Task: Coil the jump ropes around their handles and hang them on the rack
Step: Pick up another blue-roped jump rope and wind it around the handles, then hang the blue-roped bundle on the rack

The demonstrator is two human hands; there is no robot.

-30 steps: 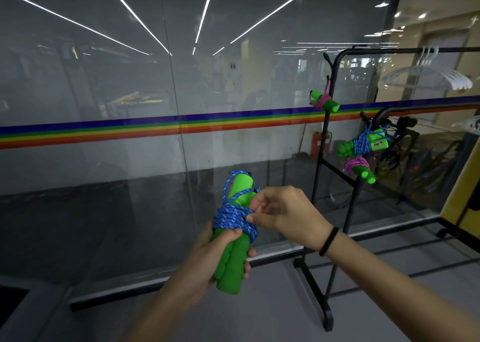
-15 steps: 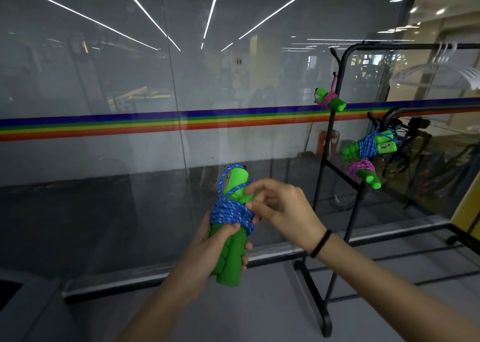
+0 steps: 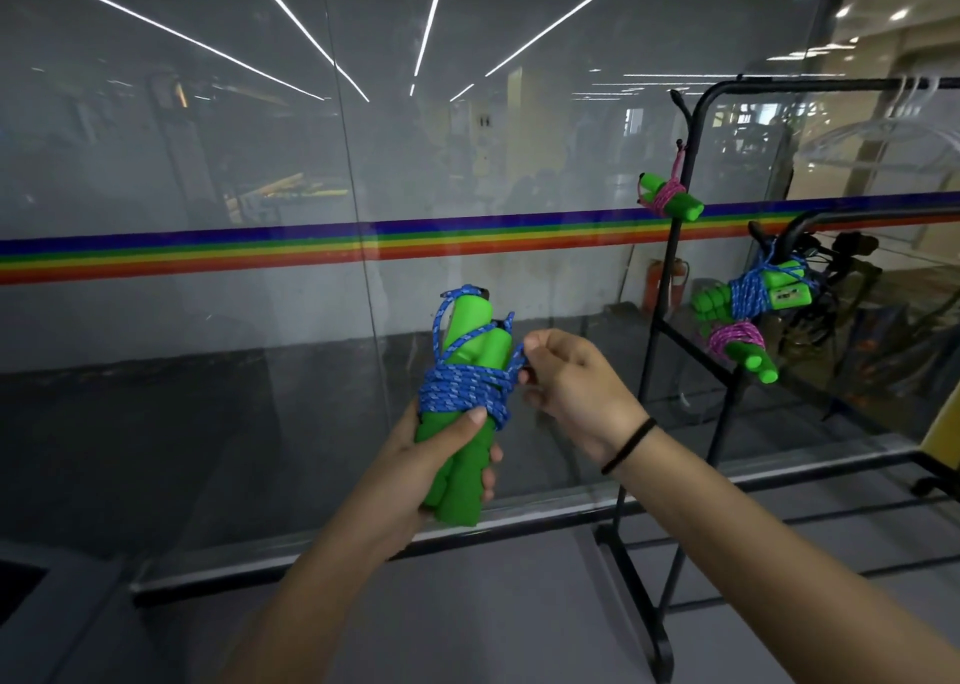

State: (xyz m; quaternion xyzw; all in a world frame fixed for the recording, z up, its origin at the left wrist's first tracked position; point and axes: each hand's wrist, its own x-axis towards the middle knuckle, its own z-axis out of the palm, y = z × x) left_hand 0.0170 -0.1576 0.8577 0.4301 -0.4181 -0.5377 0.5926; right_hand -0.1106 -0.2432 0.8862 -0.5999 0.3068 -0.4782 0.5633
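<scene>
My left hand (image 3: 439,455) grips the lower part of two green jump rope handles (image 3: 470,340), held upright side by side. A blue rope (image 3: 462,384) is coiled around their middle, with a loop running over the top of the taller handle. My right hand (image 3: 566,377) pinches the blue rope's end just right of the coil. The black rack (image 3: 675,288) stands to the right. On it hang a green bundle with pink rope (image 3: 670,200) up high, a green bundle with blue rope (image 3: 748,294) lower, and a pink-wrapped bundle (image 3: 740,343) under that.
A glass wall with a rainbow stripe (image 3: 311,247) runs straight ahead, close behind the handles. The rack's base bars (image 3: 639,610) lie on the grey floor at lower right. A clear hanger (image 3: 883,132) hangs on the top rail. A yellow panel (image 3: 943,429) is at the far right.
My right hand has slid from the top of the coil out to its right side, drawing the rope end with it. The handles stay in my left hand.
</scene>
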